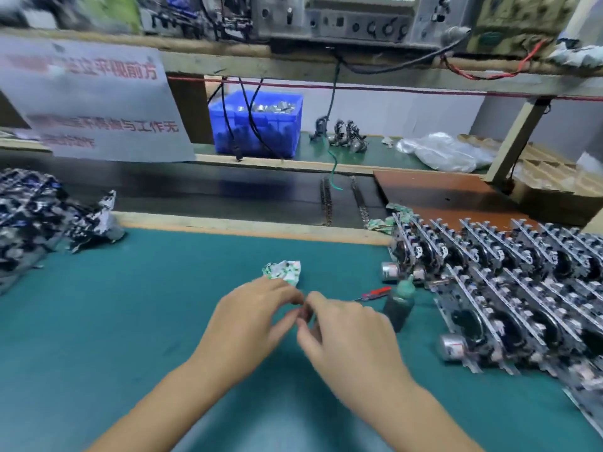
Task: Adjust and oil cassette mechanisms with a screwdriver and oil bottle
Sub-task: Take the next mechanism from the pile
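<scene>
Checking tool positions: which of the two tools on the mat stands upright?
The oil bottle, dark with a green cap, stands upright beside the right hand; the red-handled screwdriver lies flat behind it.

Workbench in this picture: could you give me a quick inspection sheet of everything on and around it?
Surface: green mat.
Job's things: cassette mechanisms in rows at right; oil bottle upright; red screwdriver lying beside it.
Clutter: crumpled paper; mechanism pile at left.
Grips: left hand and right hand meet over something small; blurred.
Cables: black leads hang over blue bin.
Surroundings: conveyor belt, test instruments, printed sign.
</scene>
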